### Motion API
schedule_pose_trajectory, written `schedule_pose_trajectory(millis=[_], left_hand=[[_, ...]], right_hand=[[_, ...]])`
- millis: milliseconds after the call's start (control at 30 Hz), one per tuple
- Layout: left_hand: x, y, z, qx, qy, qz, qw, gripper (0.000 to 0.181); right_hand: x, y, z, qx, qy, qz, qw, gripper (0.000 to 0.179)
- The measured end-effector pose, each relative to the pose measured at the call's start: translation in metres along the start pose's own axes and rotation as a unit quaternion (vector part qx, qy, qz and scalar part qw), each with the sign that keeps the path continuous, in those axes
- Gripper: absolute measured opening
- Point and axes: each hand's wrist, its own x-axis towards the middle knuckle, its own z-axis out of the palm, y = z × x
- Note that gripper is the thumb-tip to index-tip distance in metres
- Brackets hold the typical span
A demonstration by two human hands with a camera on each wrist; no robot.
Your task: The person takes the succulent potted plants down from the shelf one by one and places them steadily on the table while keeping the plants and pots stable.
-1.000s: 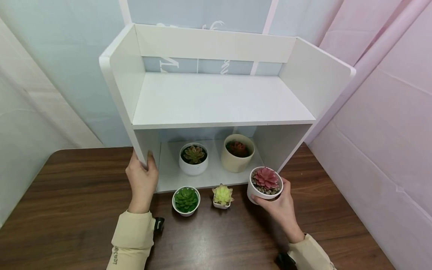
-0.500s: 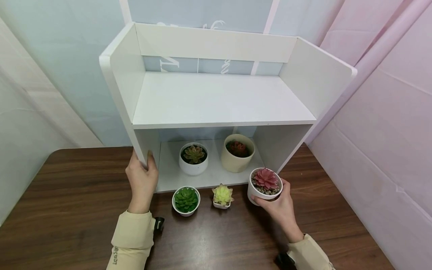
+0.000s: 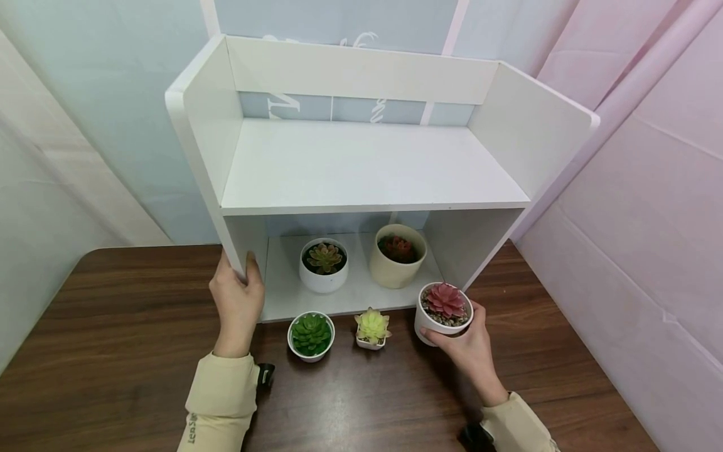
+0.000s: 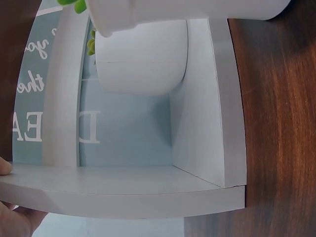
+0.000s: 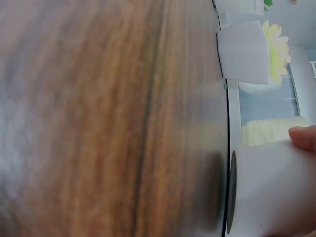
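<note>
My left hand [image 3: 238, 301] grips the front edge of the left side panel of a white two-tier shelf [image 3: 373, 166], thumb inside and fingers outside. In the left wrist view only its fingertips [image 4: 5, 167] show at that panel. On the right, my right hand [image 3: 471, 348] holds a white pot with a pink succulent [image 3: 445, 300] by its side, in front of the shelf's right panel. A green succulent in a white pot [image 3: 311, 334] and a pale yellow-green succulent in a small square pot [image 3: 372, 326] stand on the table between my hands.
Inside the lower tier are a white round pot with a succulent [image 3: 324, 270] and a cream pot with a dark red succulent [image 3: 397, 260]. The dark wood table [image 3: 350, 408] bears it all. Cloth curtains [image 3: 638, 232] hang at the back and sides.
The pot with the pink succulent has come down very slightly with my right hand on it. My left hand keeps its grip on the panel, and the other pots stay put.
</note>
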Motion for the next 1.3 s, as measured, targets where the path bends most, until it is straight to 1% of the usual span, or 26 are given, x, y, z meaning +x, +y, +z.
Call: schedule_pose_trajectory(millis=[267,667,933,1167,1300], left_hand=[[-0.001,0.001,-0.0005,0.003,0.0,-0.004,1.0,0.032],[-0.0014,0.0006,-0.0007,0.006,0.004,-0.001,1.0,0.033],[-0.0015,-0.0002,0.0,0.008,0.004,-0.005,0.9999,0.033],[-0.0009,-0.0009,0.0,0.01,0.004,-0.005,0.9999,0.033],[-0.0002,-0.001,0.0003,0.009,0.002,-0.005,0.9999,0.033]], right_hand=[[-0.0013,-0.001,-0.0009,-0.002,-0.005,0.007,1.0,0.094],[-0.0008,0.0033,-0.0014,-0.007,0.002,-0.011,0.9999,0.092],[-0.0007,0.0052,-0.0015,-0.013,-0.003,-0.013,0.9998,0.093],[-0.0021,0.0067,-0.0014,-0.014,-0.015,-0.007,0.9998,0.094],[-0.0024,0.008,-0.0009,-0.013,-0.013,-0.01,0.9998,0.094]])
